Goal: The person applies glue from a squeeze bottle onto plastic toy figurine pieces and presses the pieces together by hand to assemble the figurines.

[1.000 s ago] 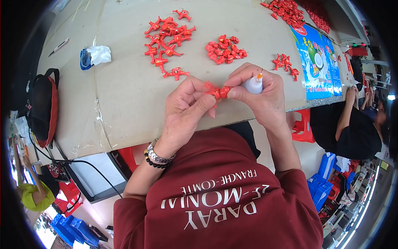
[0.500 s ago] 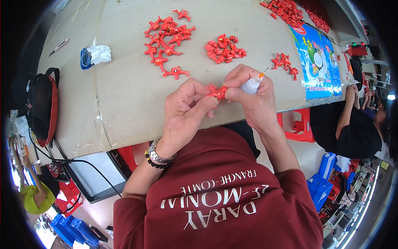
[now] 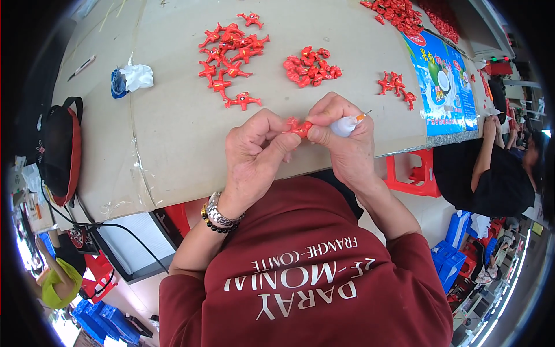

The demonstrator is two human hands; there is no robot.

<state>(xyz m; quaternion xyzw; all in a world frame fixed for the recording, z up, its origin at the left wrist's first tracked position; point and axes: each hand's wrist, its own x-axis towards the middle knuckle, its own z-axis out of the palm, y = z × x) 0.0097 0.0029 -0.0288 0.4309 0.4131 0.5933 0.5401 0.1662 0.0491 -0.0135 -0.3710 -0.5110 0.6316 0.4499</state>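
Over the table's near edge, my left hand [image 3: 254,159] pinches a small red plastic figure [image 3: 297,128] between thumb and fingers. My right hand [image 3: 352,159] meets it from the other side, thumb and forefinger closed on the figure's right end. Tucked in that same hand is a white squeeze bottle [image 3: 344,126] with an orange tip and thin needle, pointing up and right. Fingers cover much of the figure. Ahead lie a cluster of red figures with limbs [image 3: 231,49], a pile of small rounded red parts [image 3: 312,66] and a few more red figures [image 3: 397,88].
On the table [image 3: 173,133] are a blue roll with white tissue [image 3: 132,78], a pen [image 3: 82,67], a blue printed sheet [image 3: 444,84] and larger red heaps [image 3: 399,16]. A black-and-red bag [image 3: 62,150] sits at the left edge. A person in black [image 3: 485,173] works at right, near a red stool [image 3: 413,173].
Both hands have shifted slightly left with the red figure still between them. The bottle has tipped a little lower in my right hand.
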